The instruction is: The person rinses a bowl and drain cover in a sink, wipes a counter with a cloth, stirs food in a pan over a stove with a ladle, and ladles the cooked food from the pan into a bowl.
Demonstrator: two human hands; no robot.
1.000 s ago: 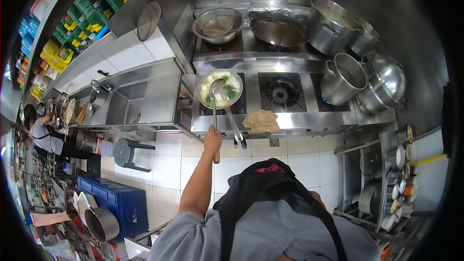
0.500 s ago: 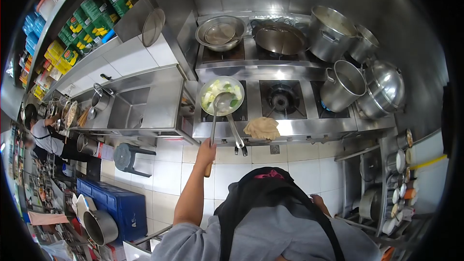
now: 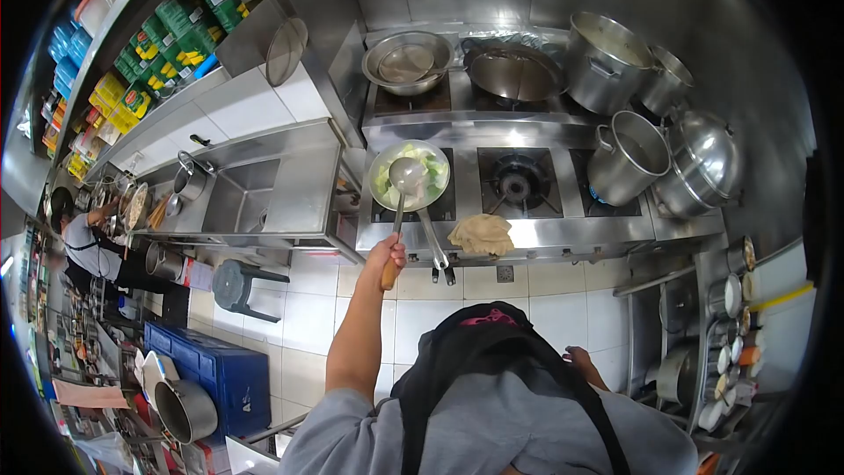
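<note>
Ladle (image 3: 406,175) has moved inward over the pan (image 3: 382,200) (cloth (image 3: 481,235) nearby), left grip (image 3: 384,256) clasping it, right grip (image 3: 579,357) unclear.

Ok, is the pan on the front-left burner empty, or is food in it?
Not empty: pale and green food pieces show in the pan, around the ladle. Their depth I cannot tell.

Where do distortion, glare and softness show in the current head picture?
Head view: wide-angle distortion bends the sink counter and the corners go black; head view: glare brightens the stove and the domed pot; head view: the food in the pan looks soft, its pieces hard to tell apart.
</note>
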